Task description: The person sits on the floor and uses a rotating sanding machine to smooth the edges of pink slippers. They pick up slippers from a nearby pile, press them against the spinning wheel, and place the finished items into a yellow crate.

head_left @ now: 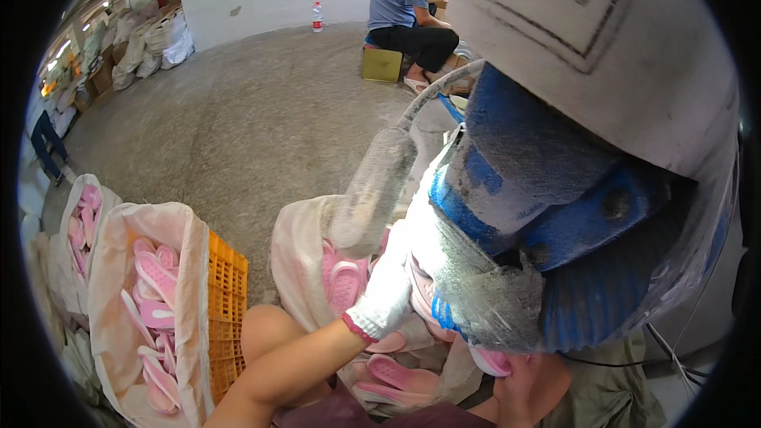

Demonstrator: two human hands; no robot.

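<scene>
Under the blue, dust-covered machine (555,214), a pink-and-white slipper (493,361) is partly hidden. My right hand (519,388), bare, grips its near end with closed fingers. My left hand (388,293) wears a white knitted glove with a dark red cuff. It is closed against the slipper's pink-and-white far side (424,295), its fingertips washed out by bright light beside the machine. Below my hands, loose pink slippers (400,372) lie in a pale cloth sack (297,257) between my knees. The machine hides the middle of the held slipper.
A dusty lamp (372,190) on a bent arm hangs left of the machine. At left stands an orange crate (227,301) with a cloth liner full of pink slippers, beside another sack (71,269). Cables (674,361) run at lower right. A seated person (400,8) is farther off.
</scene>
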